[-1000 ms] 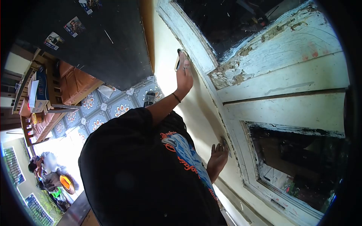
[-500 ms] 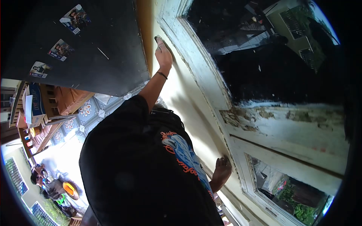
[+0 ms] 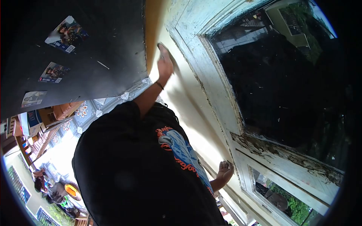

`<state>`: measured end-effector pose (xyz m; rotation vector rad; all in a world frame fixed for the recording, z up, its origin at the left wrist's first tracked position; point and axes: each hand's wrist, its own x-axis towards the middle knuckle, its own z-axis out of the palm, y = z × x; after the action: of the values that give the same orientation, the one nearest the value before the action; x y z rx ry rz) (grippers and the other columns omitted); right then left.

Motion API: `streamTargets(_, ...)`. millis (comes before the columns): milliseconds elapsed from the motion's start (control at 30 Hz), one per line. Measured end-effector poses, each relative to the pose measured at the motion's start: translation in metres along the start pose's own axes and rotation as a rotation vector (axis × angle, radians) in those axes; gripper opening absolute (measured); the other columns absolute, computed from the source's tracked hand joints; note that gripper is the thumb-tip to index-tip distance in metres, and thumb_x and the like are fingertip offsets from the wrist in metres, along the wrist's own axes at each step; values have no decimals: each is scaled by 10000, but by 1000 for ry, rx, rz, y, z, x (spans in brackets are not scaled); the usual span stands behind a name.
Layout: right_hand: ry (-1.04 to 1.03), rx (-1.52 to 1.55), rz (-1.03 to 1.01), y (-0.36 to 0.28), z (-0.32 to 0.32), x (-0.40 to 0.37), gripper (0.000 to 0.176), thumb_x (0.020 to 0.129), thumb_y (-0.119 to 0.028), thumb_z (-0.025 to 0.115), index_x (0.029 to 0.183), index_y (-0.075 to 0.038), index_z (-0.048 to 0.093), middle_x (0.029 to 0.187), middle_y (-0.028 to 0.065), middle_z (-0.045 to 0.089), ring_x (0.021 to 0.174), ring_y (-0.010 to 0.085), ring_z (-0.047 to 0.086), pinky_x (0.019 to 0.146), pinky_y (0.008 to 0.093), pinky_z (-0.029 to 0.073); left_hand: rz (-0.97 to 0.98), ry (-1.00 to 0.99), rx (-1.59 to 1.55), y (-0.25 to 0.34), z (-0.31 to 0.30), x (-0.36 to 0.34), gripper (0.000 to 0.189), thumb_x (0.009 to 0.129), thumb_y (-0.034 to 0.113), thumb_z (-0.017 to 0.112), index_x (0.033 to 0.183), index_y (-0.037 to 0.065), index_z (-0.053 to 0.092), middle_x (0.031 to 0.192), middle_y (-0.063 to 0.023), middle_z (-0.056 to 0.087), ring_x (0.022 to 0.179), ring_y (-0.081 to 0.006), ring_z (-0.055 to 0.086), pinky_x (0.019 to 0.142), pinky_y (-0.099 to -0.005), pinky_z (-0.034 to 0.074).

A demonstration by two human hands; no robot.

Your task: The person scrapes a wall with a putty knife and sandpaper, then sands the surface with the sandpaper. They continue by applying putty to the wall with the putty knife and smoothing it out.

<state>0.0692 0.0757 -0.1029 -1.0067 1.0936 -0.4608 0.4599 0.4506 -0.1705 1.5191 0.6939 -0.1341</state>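
Observation:
My left hand (image 3: 165,64), with a dark band on its wrist, presses against the cream wall (image 3: 188,120) beside the dark board. A small dark, thin piece (image 3: 160,45) shows at its fingertips; what it is I cannot make out. Motion blurs this hand slightly. Lower in the view, my right hand (image 3: 225,170) rests on the same wall just under the window frame. Its fingers are apart and bent, with nothing seen in them. Old white paint with rough, chipped edges covers the window frame (image 3: 226,109).
A dark board (image 3: 109,41) with stickers stands close to my left arm. Dark glass (image 3: 286,86) fills the window; rotten, peeling wood (image 3: 275,150) runs below one pane. Behind me are patterned floor tiles (image 3: 83,111), wooden furniture (image 3: 45,128) and people (image 3: 56,192) around an orange basin (image 3: 70,190).
My left hand has shifted slightly down the view along the wall. My right hand stays on the wall with its fingers more bent. The camera view has tilted, showing the window differently.

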Motion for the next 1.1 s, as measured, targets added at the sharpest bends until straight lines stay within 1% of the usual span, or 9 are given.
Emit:
streamTargets(33,11,6,-23,2,2,-2,158,839,-161,527,900,-16,538,914,105,564,879,238,533,885,401,423,307,53,-186,-8,1,23,666,935,484,249,1358,-29,221,1373,-249,295,1287,-304,296,1053,-291,227)
streamTargets(100,24,18,-39,7,2,-4,151,838,-157,528,895,-17,536,917,106,565,879,240,534,884,403,425,103,-61,-65,6,-15,47,647,940,464,249,1353,-33,239,1392,-236,268,1289,-319,288,1059,-301,220)
streamTargets(167,63,30,-42,7,2,0,162,791,-129,571,899,-18,523,888,111,536,885,253,522,857,401,438,557,246,-48,-10,11,21,630,948,431,243,1350,-54,233,1400,-243,246,1311,-316,244,1067,-304,200)
streamTargets(300,91,31,-34,7,3,4,160,840,-163,518,900,-15,519,904,110,554,876,240,530,879,405,433,730,-7,-81,-51,34,-45,571,968,306,227,1350,-107,131,1426,-264,136,1344,-316,135,1092,-344,125)
streamTargets(433,98,-36,-19,3,7,0,163,847,-173,500,877,-13,515,901,105,545,863,231,523,867,398,434,19,-149,3,-23,-13,44,706,927,502,273,1064,-153,502,1011,-321,554,972,-349,551,870,-396,394)
streamTargets(500,48,39,-26,3,7,-2,72,791,-95,557,831,-45,522,766,60,518,755,215,526,803,394,454,174,53,14,4,-10,40,740,907,548,249,1349,-44,212,1197,-342,440,1120,-399,466,918,-386,391)
streamTargets(700,4,15,-20,4,-3,5,68,816,-111,532,840,-49,520,786,48,521,765,193,524,787,387,453,666,58,-136,-35,38,-58,613,959,376,232,1353,-90,169,1440,-235,121,1347,-297,141,1086,-325,149)
streamTargets(900,18,2,-17,3,4,-1,69,830,-132,533,837,-64,528,736,29,520,712,189,537,750,372,461,202,153,-4,1,2,14,787,891,585,231,1205,-109,428,1065,-320,544,1067,-362,518,907,-381,373)
streamTargets(1100,6,-6,-35,6,2,-2,138,851,-174,510,902,-51,549,785,40,528,768,202,541,783,389,449,422,350,-134,-28,42,-16,768,901,553,268,1066,-154,517,1032,-309,564,967,-366,559,857,-392,402)
